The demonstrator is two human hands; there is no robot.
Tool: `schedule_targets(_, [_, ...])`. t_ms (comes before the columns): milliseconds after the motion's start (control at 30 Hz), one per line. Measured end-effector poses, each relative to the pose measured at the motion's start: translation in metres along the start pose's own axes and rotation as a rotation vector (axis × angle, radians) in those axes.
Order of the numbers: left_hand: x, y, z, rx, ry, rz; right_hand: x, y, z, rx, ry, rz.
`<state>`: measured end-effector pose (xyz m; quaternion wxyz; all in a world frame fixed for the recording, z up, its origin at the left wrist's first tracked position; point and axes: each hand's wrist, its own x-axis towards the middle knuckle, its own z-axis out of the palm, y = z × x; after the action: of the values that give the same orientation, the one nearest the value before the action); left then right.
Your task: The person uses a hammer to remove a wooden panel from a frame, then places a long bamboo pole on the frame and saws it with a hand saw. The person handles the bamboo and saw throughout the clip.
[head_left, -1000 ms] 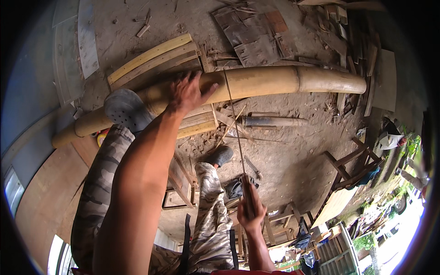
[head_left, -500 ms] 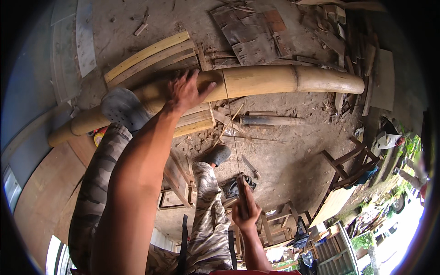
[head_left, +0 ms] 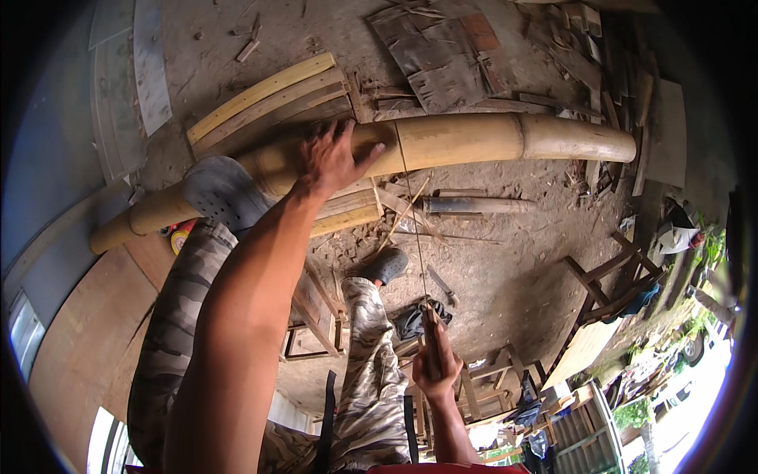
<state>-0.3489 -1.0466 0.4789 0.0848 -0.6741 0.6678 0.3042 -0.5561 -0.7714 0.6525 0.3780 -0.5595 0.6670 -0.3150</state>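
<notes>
A thick tan bamboo pole [head_left: 466, 138] lies across the view. My left hand [head_left: 330, 156] presses flat on its upper side, fingers and thumb spread. In my right hand [head_left: 439, 375], fingers wrap round the brown wooden handle of a handsaw [head_left: 414, 213]. Its thin blade appears edge-on, running from the handle up to the pole. There the blade meets a dark line across the bamboo, just right of my left thumb; how deep it sits I cannot tell. My left foot, in a grey perforated clog [head_left: 225, 193], rests on the pole left of that hand.
Pale wooden slats [head_left: 268, 99] extend beneath and beyond the pole. Weathered boards [head_left: 450, 59] lie on the dirt floor behind. A dark pipe-like piece [head_left: 478, 205] and a knife-like tool [head_left: 444, 286] lie nearer. Wooden frames [head_left: 608, 276] stand at right. My other clog [head_left: 387, 266] is on the ground.
The whole scene has shifted slightly rightward in the view. My right hand and the saw handle have come a little closer to me. My left hand stays on the bamboo.
</notes>
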Motion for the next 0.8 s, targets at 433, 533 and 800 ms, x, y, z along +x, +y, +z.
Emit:
schedule_targets(433, [0.003, -0.005, 0.002, -0.008, 0.032, 0.009, 0.009, 0.007, 0.019, 0.04, 0.02, 0.07])
schedule_targets(533, [0.0, 0.002, -0.001, -0.004, 0.033, 0.044, -0.001, -0.002, 0.007, -0.024, -0.064, 0.139])
schedule_targets(800, [-0.001, -0.007, 0.003, -0.029, -0.022, 0.063, 0.13, 0.02, 0.069, 0.187, -0.001, 0.308])
